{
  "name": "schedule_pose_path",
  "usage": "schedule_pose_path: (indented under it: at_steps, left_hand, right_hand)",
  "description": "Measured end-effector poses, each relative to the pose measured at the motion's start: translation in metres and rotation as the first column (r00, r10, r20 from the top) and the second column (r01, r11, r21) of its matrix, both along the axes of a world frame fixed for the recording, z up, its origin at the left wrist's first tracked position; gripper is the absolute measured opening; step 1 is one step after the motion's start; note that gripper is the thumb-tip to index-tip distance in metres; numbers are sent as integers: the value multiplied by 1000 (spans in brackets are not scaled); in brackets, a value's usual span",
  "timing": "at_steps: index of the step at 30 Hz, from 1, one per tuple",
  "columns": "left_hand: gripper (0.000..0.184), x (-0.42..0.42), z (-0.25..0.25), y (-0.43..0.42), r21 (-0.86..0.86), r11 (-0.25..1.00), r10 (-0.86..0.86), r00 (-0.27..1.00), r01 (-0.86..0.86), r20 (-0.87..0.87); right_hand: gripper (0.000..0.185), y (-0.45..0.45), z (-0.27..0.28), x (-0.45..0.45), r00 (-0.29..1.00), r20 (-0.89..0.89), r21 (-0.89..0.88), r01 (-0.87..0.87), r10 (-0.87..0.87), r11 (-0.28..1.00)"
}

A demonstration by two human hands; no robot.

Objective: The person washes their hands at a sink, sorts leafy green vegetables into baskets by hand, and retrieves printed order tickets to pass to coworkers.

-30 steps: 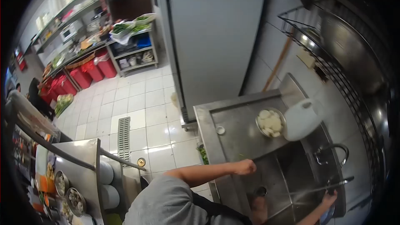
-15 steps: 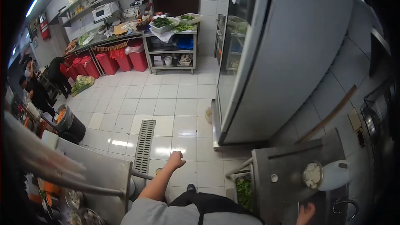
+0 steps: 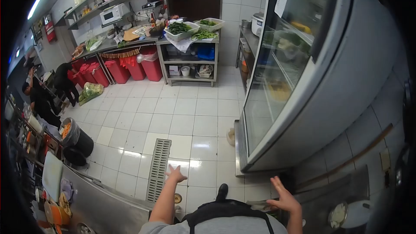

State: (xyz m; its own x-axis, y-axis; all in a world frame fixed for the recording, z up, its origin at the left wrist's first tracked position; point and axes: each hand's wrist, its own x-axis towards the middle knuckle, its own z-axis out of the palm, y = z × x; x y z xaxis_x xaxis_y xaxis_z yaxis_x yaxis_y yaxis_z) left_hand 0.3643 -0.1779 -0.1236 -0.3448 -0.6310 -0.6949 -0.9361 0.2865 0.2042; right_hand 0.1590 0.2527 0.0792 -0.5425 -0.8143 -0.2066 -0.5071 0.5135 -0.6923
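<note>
My left hand (image 3: 177,174) is out in front of my body over the tiled floor, fingers spread with nothing in them. Below it in the view runs the floor drain grate (image 3: 158,171). My right hand (image 3: 284,196) is raised at my right side, its fingers stretched out and nothing held. It appears near the lower end of the tall glass-door fridge (image 3: 277,91), apart from it. Behind that hand is the metal counter (image 3: 346,186), with a bowl of white pieces (image 3: 337,215) on it.
A steel counter (image 3: 99,203) stands at my left, past it a bin with orange scraps (image 3: 78,136). Ahead, a steel shelf unit (image 3: 190,65) carries trays of greens (image 3: 180,29). Red bins (image 3: 117,71) line the wall; people in dark clothes (image 3: 65,82) are at far left.
My view has moved forward, with the fridge's glass front now showing more. My left hand has gone from closed to spread. My right hand has come up from the lower right.
</note>
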Motion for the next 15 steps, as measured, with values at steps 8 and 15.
schedule_pose_path:
  at_steps: [8,15]
  left_hand:
    - [64,74,20,-34,-127,873,486,859,-470,162]
    - [59,79,-79,-13,-108,818,555,728,-564,402]
  right_hand:
    - [59,-275,-81,-162,861,20,254,-497,509,830]
    - [45,-510,-84,-226,846,51,-103,-525,531,845]
